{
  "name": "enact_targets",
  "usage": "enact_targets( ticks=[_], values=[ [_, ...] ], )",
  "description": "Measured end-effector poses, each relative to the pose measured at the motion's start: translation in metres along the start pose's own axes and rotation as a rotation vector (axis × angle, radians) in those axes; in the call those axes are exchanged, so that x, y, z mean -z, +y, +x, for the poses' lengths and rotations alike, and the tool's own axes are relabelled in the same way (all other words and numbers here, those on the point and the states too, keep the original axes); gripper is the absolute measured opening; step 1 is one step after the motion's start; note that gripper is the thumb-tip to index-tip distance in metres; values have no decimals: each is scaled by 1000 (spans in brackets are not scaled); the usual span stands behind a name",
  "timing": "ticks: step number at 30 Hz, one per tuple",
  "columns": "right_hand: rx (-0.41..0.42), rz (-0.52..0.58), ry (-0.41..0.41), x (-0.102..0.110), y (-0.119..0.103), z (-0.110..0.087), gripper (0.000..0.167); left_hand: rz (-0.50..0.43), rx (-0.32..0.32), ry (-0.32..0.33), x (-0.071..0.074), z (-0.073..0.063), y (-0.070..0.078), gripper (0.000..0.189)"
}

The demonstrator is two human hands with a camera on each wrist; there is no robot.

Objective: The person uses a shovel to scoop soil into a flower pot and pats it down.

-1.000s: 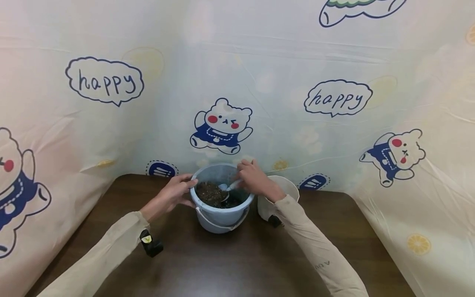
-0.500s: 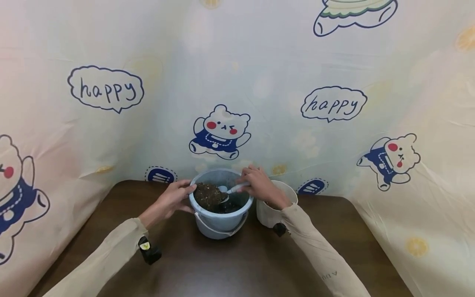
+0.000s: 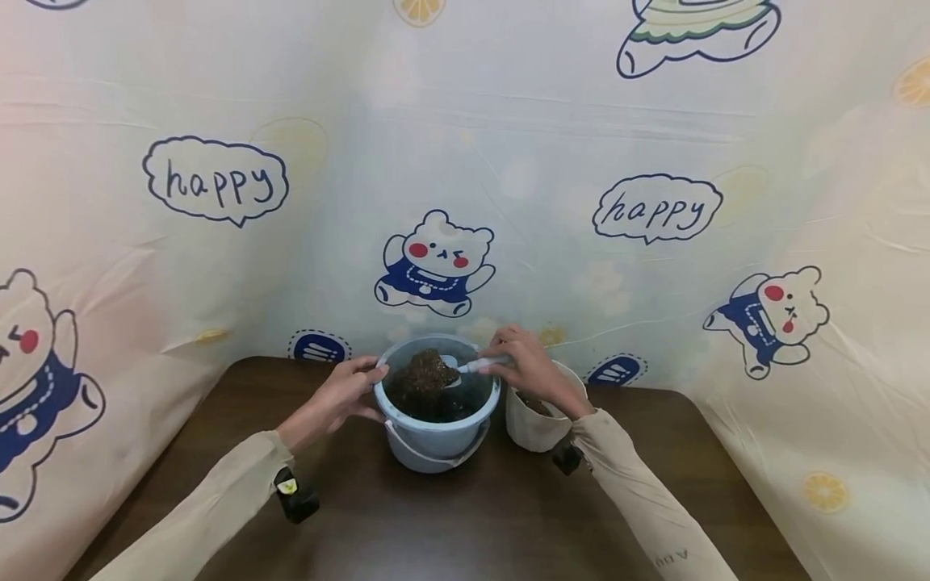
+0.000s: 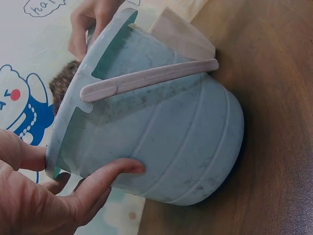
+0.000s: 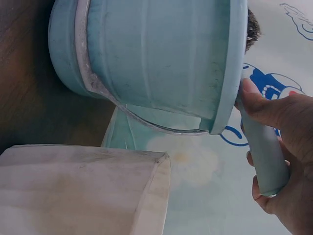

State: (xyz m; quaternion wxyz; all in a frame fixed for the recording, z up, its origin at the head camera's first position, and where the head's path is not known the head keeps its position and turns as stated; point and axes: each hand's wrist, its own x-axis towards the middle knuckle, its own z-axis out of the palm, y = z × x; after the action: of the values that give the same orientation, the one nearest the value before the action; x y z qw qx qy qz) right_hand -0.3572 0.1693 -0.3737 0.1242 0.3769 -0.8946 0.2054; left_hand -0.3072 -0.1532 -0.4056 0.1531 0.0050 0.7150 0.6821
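Observation:
A light blue bucket (image 3: 436,445) stands on the table, its pale handle hanging down in front. My left hand (image 3: 343,397) grips its left rim; in the left wrist view the fingers of that hand (image 4: 54,203) lie on both sides of the rim. My right hand (image 3: 536,367) holds a light blue trowel (image 3: 475,365) by its handle (image 5: 264,156) over the bucket's right rim. A heaped clump of dark brown soil (image 3: 429,371) sits on the trowel, at about rim height. More dark soil lies below inside the bucket. The clump hides most of the blade.
Right of the bucket stands a whitish fabric-like pot (image 3: 532,429), partly under my right forearm, with some brown soil visible inside. The dark wooden table (image 3: 407,532) extends in front. A printed cloth (image 3: 538,161) hangs close behind and at both sides.
My right hand has moved right, and the trowel has raised its soil clump from the left side of the bucket toward the middle. The left hand keeps its grip on the rim.

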Motion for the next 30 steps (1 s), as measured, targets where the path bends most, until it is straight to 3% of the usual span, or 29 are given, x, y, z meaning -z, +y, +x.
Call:
enact_targets(
  ticks=[18,30],
  values=[
    [12,-3,82,9,9,-19,23,5,-8,2,0,2,-2,56],
    [-13,-48,81,23,13,-39,22,-1,1,18,-1,2,-2,56]
  ],
)
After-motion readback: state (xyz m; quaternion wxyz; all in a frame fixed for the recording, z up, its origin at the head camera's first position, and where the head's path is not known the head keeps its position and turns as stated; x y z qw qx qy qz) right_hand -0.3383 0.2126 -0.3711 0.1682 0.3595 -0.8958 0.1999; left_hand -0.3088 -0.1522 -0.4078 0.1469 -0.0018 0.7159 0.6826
